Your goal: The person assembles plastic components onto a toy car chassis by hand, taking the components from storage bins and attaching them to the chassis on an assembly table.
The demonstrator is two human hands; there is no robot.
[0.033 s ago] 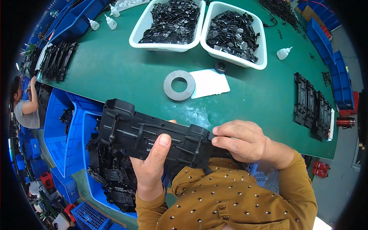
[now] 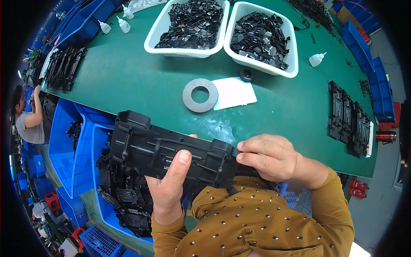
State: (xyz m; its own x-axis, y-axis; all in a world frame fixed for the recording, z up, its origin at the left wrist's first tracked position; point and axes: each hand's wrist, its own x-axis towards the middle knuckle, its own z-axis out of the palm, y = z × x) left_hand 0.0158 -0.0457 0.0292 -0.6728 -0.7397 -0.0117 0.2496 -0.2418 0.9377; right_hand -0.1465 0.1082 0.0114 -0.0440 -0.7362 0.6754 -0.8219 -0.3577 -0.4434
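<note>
A long black moulded plastic housing (image 2: 143, 145) with ribs, screw holes and a small light label is held up in front of my body, over the table's near edge. My left hand (image 2: 169, 182) grips it from below, thumb across its face and the other fingers mostly hidden behind. At the housing's right end, my right hand (image 2: 274, 158) is closed, with index and middle fingertips pressed on the corner. The right thumb is hidden, and whether a small piece lies under those fingertips cannot be seen.
On the green table (image 2: 141, 85) stand two white tubs (image 2: 184, 52) of small black pieces. A grey tape roll (image 2: 200, 95) overlaps a white sheet (image 2: 234, 94). Housings (image 2: 349, 115) lie at right; a blue bin (image 2: 100, 171) of black parts stands left. A small white bottle (image 2: 316, 59) lies right.
</note>
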